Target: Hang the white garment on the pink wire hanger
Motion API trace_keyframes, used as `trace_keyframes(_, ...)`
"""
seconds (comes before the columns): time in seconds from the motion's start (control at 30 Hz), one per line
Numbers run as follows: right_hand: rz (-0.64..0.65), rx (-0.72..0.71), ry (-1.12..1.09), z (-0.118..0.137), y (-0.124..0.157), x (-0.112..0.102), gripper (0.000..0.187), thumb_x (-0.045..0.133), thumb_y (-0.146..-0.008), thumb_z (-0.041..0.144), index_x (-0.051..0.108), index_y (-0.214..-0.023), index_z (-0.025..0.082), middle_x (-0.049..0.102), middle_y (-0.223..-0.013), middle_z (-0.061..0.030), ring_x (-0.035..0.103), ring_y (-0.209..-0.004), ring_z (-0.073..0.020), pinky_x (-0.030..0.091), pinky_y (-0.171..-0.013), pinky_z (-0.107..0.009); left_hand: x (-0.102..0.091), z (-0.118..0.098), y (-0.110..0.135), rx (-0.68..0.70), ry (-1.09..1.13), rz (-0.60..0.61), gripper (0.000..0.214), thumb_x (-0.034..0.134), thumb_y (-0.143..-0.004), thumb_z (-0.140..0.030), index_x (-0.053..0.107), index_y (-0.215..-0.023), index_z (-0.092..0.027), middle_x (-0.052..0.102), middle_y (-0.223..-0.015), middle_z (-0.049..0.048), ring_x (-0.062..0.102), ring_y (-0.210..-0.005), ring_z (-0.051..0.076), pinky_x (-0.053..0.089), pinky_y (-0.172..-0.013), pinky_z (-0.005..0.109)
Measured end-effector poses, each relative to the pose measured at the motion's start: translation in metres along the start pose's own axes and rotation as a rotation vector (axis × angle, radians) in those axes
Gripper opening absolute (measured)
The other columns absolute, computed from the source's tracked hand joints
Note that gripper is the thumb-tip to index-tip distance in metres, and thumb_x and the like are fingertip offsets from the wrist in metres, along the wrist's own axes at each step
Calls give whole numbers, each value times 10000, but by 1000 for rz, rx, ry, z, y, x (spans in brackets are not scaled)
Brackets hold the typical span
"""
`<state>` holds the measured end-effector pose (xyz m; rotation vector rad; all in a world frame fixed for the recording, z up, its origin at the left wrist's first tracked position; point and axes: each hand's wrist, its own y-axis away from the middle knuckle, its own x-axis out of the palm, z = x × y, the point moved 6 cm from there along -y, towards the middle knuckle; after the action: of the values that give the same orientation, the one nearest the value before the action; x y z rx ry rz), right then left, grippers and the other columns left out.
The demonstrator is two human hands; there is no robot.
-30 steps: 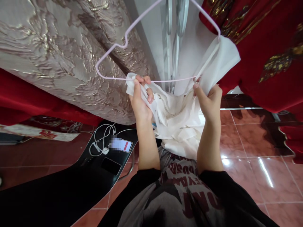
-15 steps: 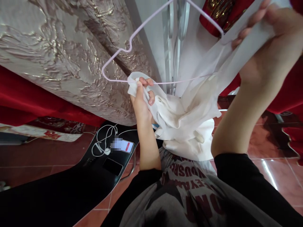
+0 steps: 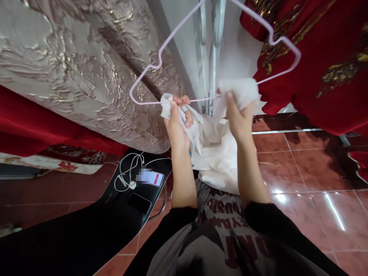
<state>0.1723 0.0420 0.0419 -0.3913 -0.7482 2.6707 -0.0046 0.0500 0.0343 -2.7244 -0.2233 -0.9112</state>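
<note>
A thin pale-pink clothes hanger (image 3: pixel 161 51) hangs in front of me, its hook out of view. My left hand (image 3: pixel 179 120) pinches white cloth (image 3: pixel 217 138) against the hanger's bottom bar, near its left corner. Farther right along that bar, my right hand (image 3: pixel 238 115) grips another part of the same cloth, which is folded over the bar; motion blurs this hand. Between my hands the cloth sags in loose folds and drops toward my lap. I cannot make out what kind of garment or fabric piece it is.
Pinkish embossed fabric (image 3: pixel 86 76) hangs at left, red cloth with gold sequins (image 3: pixel 339 76) at right. A black seat (image 3: pixel 138 153) at lower left bears a lit phone (image 3: pixel 155 178), a dark phone (image 3: pixel 138 203) and white earphones (image 3: pixel 132 184). Red floor tiles (image 3: pixel 299 211) lie below.
My right hand has come down and inward from the upper right, bringing its end of the cloth to the bottom bar. The hanger's right side now shows. My left hand has barely shifted.
</note>
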Motion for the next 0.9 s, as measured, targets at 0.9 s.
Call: trace_keyframes(0.9,-204,-7,-69,-15,-1,-6,465,659,-864,595,668,-898,131,683,-932,-96,687,-954,-190,614,-924,-396,21,-83,-54,150,-739,154,161,687,-897,-295,668,-776,-191,735,-886,74,668,-560,207,512,-469,321)
